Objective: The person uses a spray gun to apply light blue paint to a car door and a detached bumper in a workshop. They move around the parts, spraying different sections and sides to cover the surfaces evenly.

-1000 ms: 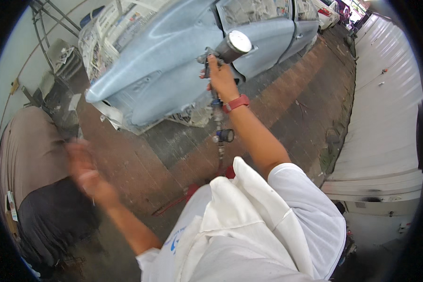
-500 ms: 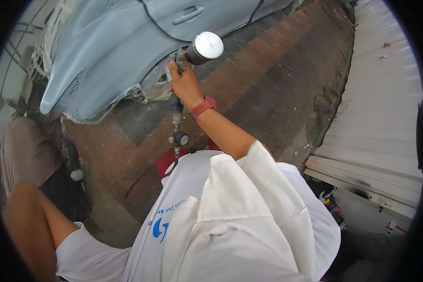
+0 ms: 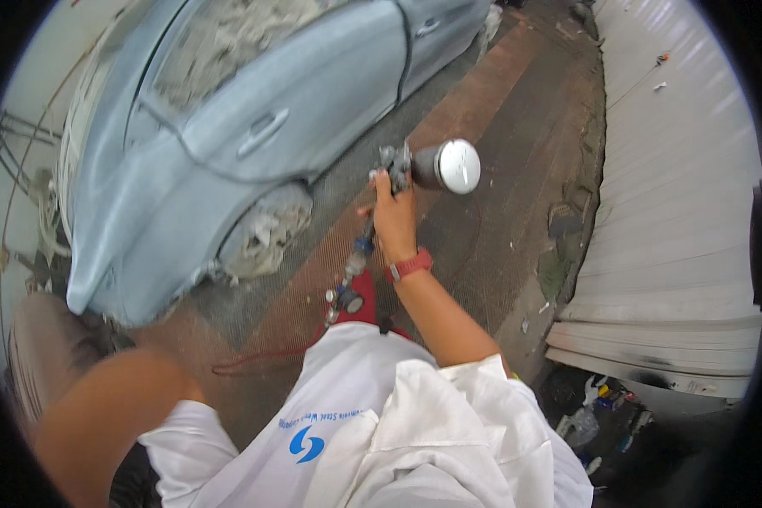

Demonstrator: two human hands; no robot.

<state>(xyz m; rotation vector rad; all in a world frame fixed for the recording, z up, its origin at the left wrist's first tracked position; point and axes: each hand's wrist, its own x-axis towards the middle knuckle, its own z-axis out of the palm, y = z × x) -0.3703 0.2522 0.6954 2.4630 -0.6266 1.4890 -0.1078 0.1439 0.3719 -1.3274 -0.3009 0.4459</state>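
Observation:
My right hand (image 3: 396,218), with a red watch on the wrist, is wrapped round the grip of a paint spray gun (image 3: 393,162). The gun's dark cup with a white round lid (image 3: 460,167) tilts out to the right. Below the grip hangs an air fitting with a pressure gauge (image 3: 349,300). To the left stands a car body (image 3: 229,169) with a dull grey-blue coat, its wheel covered by plastic film (image 3: 273,235). The gun is apart from the car, over the floor. My left arm (image 3: 114,423) bends at the lower left; its hand is out of view.
A red hose (image 3: 250,367) lies on the dark, patchy floor (image 3: 491,203). A white panelled wall (image 3: 669,195) runs along the right. Loose rubbish (image 3: 601,406) lies at the lower right. Brownish fabric (image 3: 46,347), perhaps a trouser leg, shows at the left.
My right hand and the spray gun have moved right and down in the picture, away from the car. The view has shifted, so more of the car's side and covered window shows.

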